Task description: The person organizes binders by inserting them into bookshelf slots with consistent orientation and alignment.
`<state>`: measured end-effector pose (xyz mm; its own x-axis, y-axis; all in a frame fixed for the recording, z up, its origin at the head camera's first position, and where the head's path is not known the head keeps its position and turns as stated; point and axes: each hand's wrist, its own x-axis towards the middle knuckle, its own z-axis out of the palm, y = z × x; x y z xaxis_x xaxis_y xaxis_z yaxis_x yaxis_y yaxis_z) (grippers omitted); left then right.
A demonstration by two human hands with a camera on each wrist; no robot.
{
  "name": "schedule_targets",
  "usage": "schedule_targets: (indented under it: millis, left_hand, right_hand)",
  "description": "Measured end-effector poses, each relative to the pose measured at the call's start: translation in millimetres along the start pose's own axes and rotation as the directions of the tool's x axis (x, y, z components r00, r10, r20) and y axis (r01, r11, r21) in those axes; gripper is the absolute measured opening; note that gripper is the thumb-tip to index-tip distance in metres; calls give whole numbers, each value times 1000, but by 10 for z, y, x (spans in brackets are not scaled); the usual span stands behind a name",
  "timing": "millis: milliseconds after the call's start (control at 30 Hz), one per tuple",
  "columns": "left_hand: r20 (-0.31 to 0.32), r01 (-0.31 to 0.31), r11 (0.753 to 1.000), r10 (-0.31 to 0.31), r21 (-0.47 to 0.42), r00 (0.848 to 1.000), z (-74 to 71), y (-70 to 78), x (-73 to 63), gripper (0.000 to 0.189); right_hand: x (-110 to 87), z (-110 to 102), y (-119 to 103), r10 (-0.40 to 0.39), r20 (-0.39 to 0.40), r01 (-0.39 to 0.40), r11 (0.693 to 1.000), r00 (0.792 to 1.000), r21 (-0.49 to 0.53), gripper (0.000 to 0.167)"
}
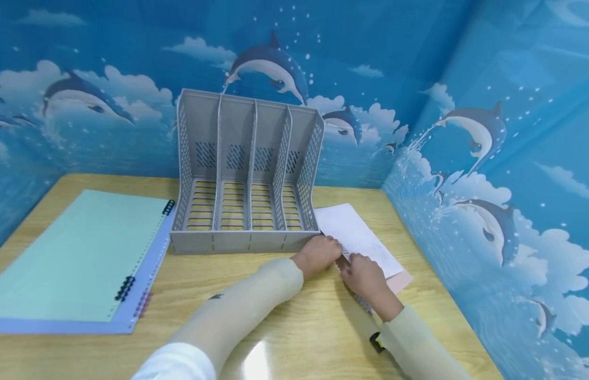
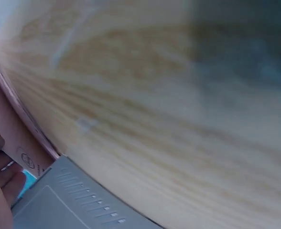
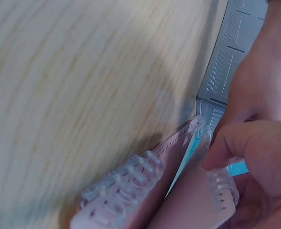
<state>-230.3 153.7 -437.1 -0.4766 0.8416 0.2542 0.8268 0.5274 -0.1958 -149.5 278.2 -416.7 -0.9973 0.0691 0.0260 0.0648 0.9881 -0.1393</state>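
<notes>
Both the left hand (image 1: 321, 250) and right hand (image 1: 368, 278) are gripping this pink notebook (image 3: 188, 198); pull unevenly and it could totally gape wider, catching the gray rack (image 1: 242, 243).

Left hand (image 1: 321, 251) curled, right hand (image 1: 367, 277) pinching

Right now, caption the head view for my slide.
Left hand and right hand grip a pink-and-white notebook beside a gray four-slot file rack, a green notebook at left.
</notes>
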Motion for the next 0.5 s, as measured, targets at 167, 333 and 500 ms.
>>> schedule_targets:
  millis: [167,333,500]
  left_hand:
    - [-22,13,1000,-14,-11,1000,-31,6,37,16]
    - [-32,26,1000,-26,-2,999,-66,7,72,18]
    - [-21,28,999,-28,-17,999,-70,11,85,19]
  right_hand:
    - [-4,-32,-15,22,-12,-23,996,1000,-90,23]
    - [-4,-54,10,8,-73,-17,992,997,-126,0]
    - [-14,-22,64,-25,-123,11,993,992,-114,9]
